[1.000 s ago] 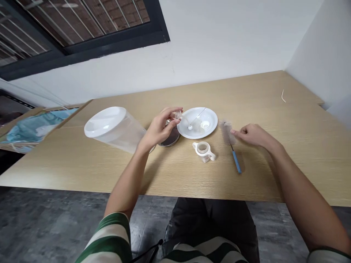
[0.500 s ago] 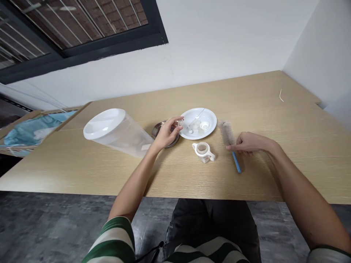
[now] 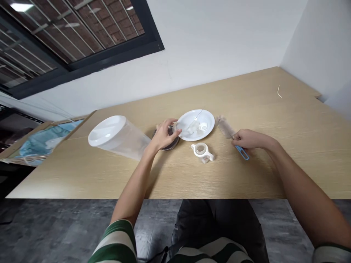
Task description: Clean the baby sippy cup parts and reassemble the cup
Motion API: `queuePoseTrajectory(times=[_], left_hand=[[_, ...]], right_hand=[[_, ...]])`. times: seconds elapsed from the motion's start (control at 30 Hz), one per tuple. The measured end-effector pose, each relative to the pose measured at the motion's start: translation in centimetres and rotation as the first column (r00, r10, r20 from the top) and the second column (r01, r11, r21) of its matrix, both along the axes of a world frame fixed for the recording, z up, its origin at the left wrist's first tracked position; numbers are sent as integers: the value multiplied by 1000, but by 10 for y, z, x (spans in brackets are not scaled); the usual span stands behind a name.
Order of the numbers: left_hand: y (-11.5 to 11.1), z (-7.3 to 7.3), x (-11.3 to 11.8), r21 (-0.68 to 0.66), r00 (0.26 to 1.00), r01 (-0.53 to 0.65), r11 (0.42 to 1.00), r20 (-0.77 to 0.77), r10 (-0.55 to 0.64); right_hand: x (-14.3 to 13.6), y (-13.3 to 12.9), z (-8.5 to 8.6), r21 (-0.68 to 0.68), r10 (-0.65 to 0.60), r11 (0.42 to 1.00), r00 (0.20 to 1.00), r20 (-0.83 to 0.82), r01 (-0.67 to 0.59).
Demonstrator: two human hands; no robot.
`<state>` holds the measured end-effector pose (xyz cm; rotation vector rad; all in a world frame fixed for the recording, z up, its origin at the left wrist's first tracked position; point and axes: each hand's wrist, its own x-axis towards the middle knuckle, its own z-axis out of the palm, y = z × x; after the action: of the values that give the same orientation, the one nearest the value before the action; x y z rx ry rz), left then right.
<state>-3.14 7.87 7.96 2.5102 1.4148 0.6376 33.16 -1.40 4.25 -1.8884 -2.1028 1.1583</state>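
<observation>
My left hand is above a metal bowl, at the left rim of a white plate. Its thumb and fingers curve around a small clear piece whose kind I cannot make out. On the plate lie a white ring-shaped part, a thin wire-like stick and some translucent pieces. My right hand is closed on a bottle brush where bristles meet the blue handle, its bristle end pointing away to the left. Between my hands sits a white two-handled baby-cup ring.
A tall translucent pitcher with a white lid lies tilted to the left of the bowl. Far left stands a box with blue plastic. A bent white strip lies at the back right. The wooden table meets a white wall behind.
My right hand has closed around the brush handle and turned the brush, its handle swinging right. My left hand has stayed near the plate's rim, its fingers slightly lower.
</observation>
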Motion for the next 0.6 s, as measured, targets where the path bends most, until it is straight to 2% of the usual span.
queuePoseTrajectory(times=[0.1, 0.17, 0.23, 0.33, 0.43, 0.5, 0.6], left_hand=[[5, 12, 27, 38, 996, -69, 997, 60, 67], [15, 19, 51, 39, 996, -91, 995, 16, 91], [28, 25, 75, -29, 976, -125, 992, -181, 118], [46, 26, 102, -101, 836, -197, 975, -537, 113], [57, 19, 112, -120, 741, -236, 964, -664, 99], [60, 13, 112, -125, 728, -242, 962, -679, 94], [59, 10, 109, -124, 722, -233, 965, -686, 87]], right_hand=[[11, 0, 1, 44, -80, 996, 995, -57, 83], [16, 0, 2, 22, -174, 983, 970, -167, 180], [18, 1, 1, 15, -272, 958, 926, -262, 286], [17, 3, -2, 66, -360, 917, 886, -293, 394], [18, 9, -6, 254, -374, 867, 896, -239, 429], [19, 12, -9, 374, -363, 828, 908, -209, 417], [21, 14, -14, 449, -367, 797, 914, -173, 404]])
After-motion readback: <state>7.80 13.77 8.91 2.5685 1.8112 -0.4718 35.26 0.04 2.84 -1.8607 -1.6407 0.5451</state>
